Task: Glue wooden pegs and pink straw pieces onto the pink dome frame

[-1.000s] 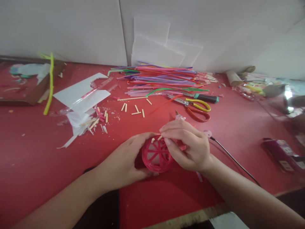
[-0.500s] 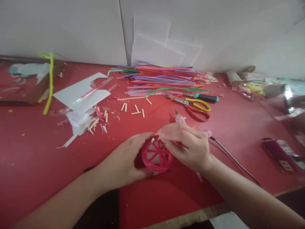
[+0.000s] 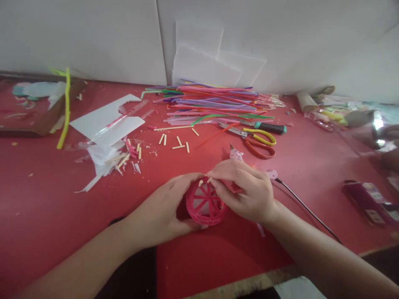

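A small pink round wheel-like piece with spokes sits low in the middle of the red table. My left hand is wrapped round its left side and holds it. Two short pale stick ends poke out at its upper rim. My right hand pinches one short stick there, fingers pressed together against the rim. Just behind my right hand lies a pink glue gun with its black cord running off to the right.
A heap of coloured straws lies at the back, with scissors and a black-and-teal tool in front. Short cut sticks, white card and scraps lie to the left. A purple box sits right.
My right hand has slid a little down and left along the wheel's rim, uncovering more of the glue gun behind it. My left hand and the wheel have barely moved.
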`<action>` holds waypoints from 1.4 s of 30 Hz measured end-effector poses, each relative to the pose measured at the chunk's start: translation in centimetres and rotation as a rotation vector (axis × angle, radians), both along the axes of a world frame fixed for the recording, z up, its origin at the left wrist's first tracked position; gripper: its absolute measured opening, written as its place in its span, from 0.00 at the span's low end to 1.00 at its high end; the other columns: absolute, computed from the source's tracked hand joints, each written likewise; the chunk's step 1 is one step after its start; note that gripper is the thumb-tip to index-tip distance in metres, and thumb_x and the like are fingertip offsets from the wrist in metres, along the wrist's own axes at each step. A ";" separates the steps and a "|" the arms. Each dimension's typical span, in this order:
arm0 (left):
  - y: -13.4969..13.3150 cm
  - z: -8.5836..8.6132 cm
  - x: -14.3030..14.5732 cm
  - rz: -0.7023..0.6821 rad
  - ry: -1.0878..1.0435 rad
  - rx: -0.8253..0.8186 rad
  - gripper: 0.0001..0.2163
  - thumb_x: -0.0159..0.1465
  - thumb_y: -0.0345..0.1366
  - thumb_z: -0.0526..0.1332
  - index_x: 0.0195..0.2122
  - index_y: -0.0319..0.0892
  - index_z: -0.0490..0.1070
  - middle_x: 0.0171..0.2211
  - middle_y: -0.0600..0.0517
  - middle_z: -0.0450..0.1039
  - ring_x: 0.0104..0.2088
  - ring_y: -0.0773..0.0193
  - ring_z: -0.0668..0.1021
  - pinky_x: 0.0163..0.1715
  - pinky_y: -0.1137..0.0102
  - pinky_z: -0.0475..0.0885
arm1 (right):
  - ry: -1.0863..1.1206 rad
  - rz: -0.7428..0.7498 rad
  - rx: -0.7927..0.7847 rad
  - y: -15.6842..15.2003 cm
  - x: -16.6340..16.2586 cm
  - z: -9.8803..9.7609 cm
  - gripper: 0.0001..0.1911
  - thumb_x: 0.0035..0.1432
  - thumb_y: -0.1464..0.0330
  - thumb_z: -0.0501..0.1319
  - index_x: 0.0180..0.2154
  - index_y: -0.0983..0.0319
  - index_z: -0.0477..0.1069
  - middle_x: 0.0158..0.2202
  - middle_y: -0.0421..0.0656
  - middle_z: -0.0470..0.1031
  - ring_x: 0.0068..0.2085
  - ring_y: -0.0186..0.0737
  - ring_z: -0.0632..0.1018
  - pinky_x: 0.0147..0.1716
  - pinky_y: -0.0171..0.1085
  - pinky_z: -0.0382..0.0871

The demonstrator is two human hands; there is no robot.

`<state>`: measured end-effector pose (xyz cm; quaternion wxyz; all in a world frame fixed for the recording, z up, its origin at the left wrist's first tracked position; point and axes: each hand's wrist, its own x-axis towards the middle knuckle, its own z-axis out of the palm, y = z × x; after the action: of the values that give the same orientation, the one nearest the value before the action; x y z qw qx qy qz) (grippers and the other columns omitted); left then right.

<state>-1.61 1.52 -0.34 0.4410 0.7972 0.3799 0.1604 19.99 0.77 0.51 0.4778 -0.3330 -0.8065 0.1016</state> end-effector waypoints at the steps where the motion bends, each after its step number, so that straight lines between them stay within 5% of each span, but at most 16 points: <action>1: 0.0 0.0 0.0 0.003 0.001 -0.001 0.36 0.54 0.45 0.74 0.61 0.47 0.62 0.59 0.45 0.73 0.57 0.47 0.77 0.58 0.54 0.73 | 0.001 0.002 0.003 0.0 0.0 0.0 0.09 0.59 0.81 0.63 0.41 0.66 0.75 0.35 0.48 0.81 0.37 0.38 0.81 0.40 0.38 0.80; 21: 0.2 0.3 0.0 -0.026 -0.013 -0.012 0.33 0.55 0.45 0.73 0.60 0.48 0.63 0.58 0.48 0.73 0.56 0.50 0.77 0.57 0.56 0.73 | 0.004 0.014 0.010 0.0 0.0 -0.1 0.10 0.58 0.81 0.62 0.40 0.65 0.75 0.34 0.48 0.81 0.37 0.39 0.81 0.40 0.40 0.80; 30: -0.1 0.0 0.0 -0.015 -0.003 0.000 0.35 0.55 0.45 0.73 0.61 0.47 0.61 0.60 0.45 0.72 0.57 0.48 0.76 0.59 0.55 0.72 | 0.040 0.079 -0.052 -0.2 0.4 0.3 0.14 0.61 0.76 0.59 0.49 0.66 0.72 0.39 0.51 0.81 0.40 0.43 0.81 0.40 0.44 0.80; 42: 0.0 0.1 0.0 -0.016 -0.003 0.001 0.35 0.55 0.45 0.73 0.62 0.47 0.60 0.60 0.46 0.71 0.57 0.50 0.76 0.59 0.56 0.72 | 0.004 0.004 -0.011 -0.2 0.3 0.3 0.15 0.59 0.79 0.60 0.48 0.63 0.72 0.38 0.49 0.80 0.38 0.41 0.82 0.39 0.42 0.80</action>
<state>-1.57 1.47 -0.23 0.4426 0.8000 0.3729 0.1583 20.24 0.61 0.80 0.4775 -0.3335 -0.8057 0.1077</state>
